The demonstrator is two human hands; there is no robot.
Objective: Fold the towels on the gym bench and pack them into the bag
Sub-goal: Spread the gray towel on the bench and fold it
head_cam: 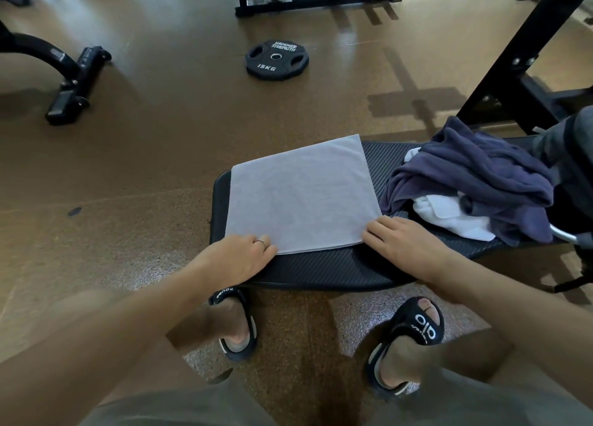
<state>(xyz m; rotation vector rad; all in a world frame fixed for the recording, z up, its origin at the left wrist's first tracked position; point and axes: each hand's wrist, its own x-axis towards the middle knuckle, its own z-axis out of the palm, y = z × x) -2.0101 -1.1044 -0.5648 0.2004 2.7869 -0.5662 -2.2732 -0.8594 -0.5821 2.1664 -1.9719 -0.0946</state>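
Observation:
A light grey towel (301, 194) lies flat and square on the black gym bench (321, 268). My left hand (237, 255) holds its near left corner, fingers curled at the edge. My right hand (401, 239) holds the near right corner in the same way. To the right on the bench a crumpled dark blue towel (475, 175) is heaped over a white towel (449, 217). A dark grey bag (574, 156) stands at the bench's right end, cut off by the frame edge.
A black 15 kg weight plate (276, 59) lies on the brown floor beyond the bench. A black bench base (70, 82) stands at the left, and a rack frame (519, 66) rises at the right. My feet in black slides (414, 332) are under the bench's near edge.

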